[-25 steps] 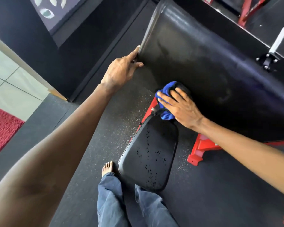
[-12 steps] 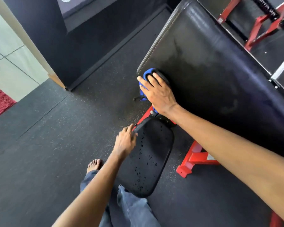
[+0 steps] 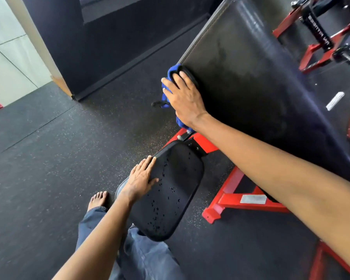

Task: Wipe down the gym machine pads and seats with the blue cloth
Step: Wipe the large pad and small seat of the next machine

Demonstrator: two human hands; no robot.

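here right hand (image 3: 185, 100) presses blue cloth (image 3: 173, 70), left hand (image 3: 140, 179) on seat (image 3: 170, 203)

Two black vinyl pads are showing: one large slanted back pad (image 3: 251, 77) and one small rounded seat pad (image 3: 176, 195). One blue microfibre cloth (image 3: 173, 70) is showing. Two bare hands are showing: one left hand (image 3: 141, 178), one right hand (image 3: 185, 98). Two red-painted steel machine frames are standing: near frame (image 3: 232, 199), far frame (image 3: 315, 51). One bare foot (image 3: 98, 199) is showing. One white flat strip (image 3: 335, 101) is lying by itself.
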